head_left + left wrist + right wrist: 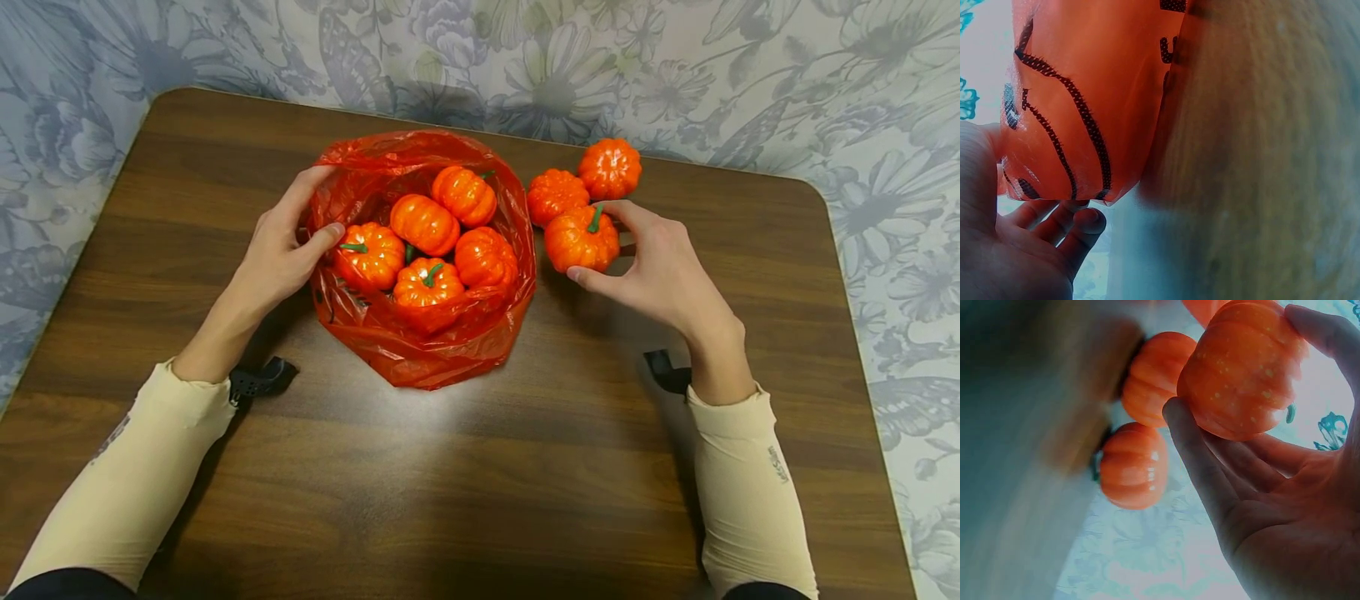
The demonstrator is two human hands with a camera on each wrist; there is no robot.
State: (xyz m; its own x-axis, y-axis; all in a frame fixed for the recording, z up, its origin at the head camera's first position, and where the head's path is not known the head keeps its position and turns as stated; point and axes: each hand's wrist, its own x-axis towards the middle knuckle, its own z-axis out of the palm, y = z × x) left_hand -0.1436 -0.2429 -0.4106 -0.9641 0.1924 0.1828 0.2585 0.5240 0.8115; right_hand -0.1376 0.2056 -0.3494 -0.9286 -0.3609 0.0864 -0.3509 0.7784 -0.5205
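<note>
A thin red plastic bag point(450, 371) stands wide-mouthed on the table, and several small orange toy pumpkins point(424, 225) lie inside it. My left hand point(272, 246) pinches the left rim of the bag, thumb over the inner side and fingers outside. Dark printed lines mark the bag's wall point(1122, 94) in the left wrist view. To the right of the bag, my right hand point(667, 267) grips a green-stemmed pumpkin point(577, 240) between thumb and fingers. This held pumpkin point(1241, 369) looks raised off the table in the right wrist view.
Two more pumpkins, a nearer one point(557, 197) and a farther one point(610, 169), sit on the brown wooden table point(450, 492) behind the held one. Right behind the table's back edge rises a wall with floral wallpaper point(555, 75).
</note>
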